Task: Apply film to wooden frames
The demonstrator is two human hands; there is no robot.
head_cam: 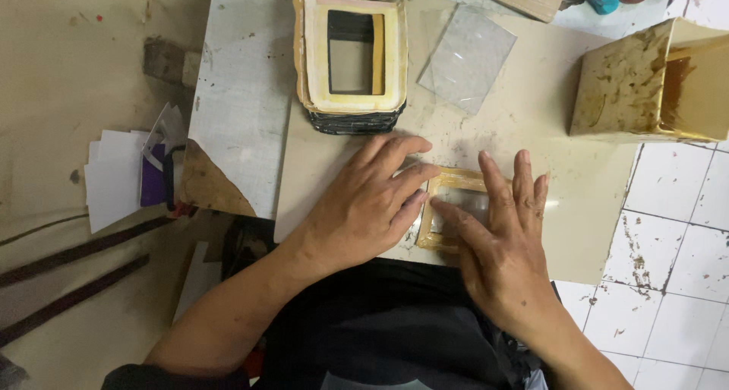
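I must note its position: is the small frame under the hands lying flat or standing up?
Flat. The small frame lies on the board, with left hand and right hand pressing on it.

Small craft workshop, floor-level: glue-stained work board (524, 170), stack of cardboard frames (353, 56), loose glass pane (467, 56), smeared glue box (653, 82), paper scraps (114, 177), grimy white floor tiles (676, 208)

Frame stack (351, 56), glass sheet (466, 58), stained box (645, 82)

An open, glue-stained yellow-brown cardboard box (645, 82) stands at the table's far right.
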